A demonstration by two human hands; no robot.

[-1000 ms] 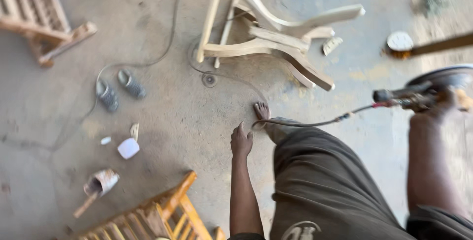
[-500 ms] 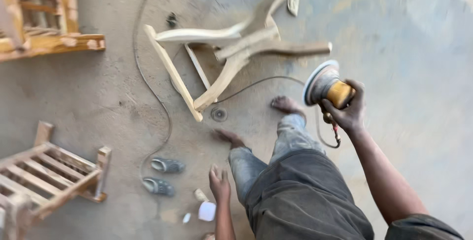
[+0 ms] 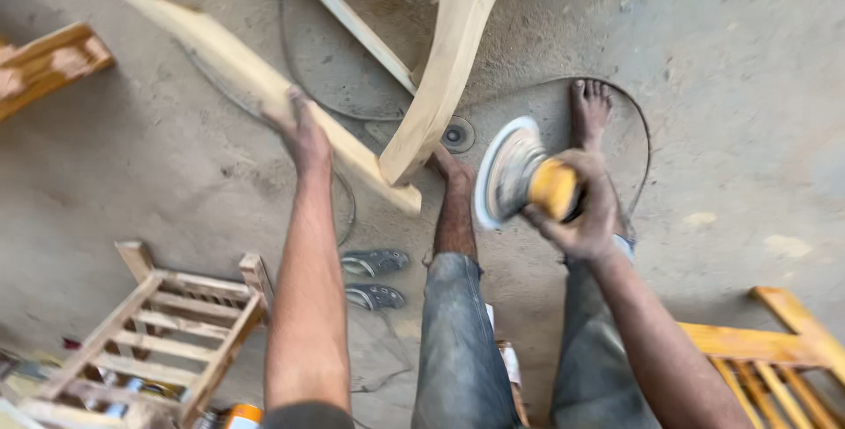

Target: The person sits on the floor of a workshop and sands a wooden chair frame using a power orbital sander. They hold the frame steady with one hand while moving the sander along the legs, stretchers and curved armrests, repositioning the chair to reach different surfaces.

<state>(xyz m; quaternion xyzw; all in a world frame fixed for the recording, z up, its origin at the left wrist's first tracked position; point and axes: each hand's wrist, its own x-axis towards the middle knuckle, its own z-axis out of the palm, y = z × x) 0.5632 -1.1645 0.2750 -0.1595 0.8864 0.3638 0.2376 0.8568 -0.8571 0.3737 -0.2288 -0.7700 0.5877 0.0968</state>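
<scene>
An unfinished pale wooden chair frame (image 3: 444,59) lies tipped on the concrete floor ahead of me. My left hand (image 3: 304,134) reaches out and rests on one long pale rail (image 3: 220,55) of that frame. My right hand (image 3: 576,209) grips a yellow-bodied power sander (image 3: 524,178) with a round white disc, held in the air just right of the frame. Its black cable (image 3: 647,143) loops on the floor past my bare feet.
A slatted wooden chair frame (image 3: 154,332) lies at lower left, another orange-toned one (image 3: 766,350) at lower right, and a wooden piece (image 3: 48,64) at the left edge. A pair of grey sandals (image 3: 374,279) sits between my legs and the left frame. A small floor drain (image 3: 456,136) is near my foot.
The view has closed in on the tipped chair frame. My left hand rose from beside my leg onto the frame's rail. My right hand brought the sander in closer.
</scene>
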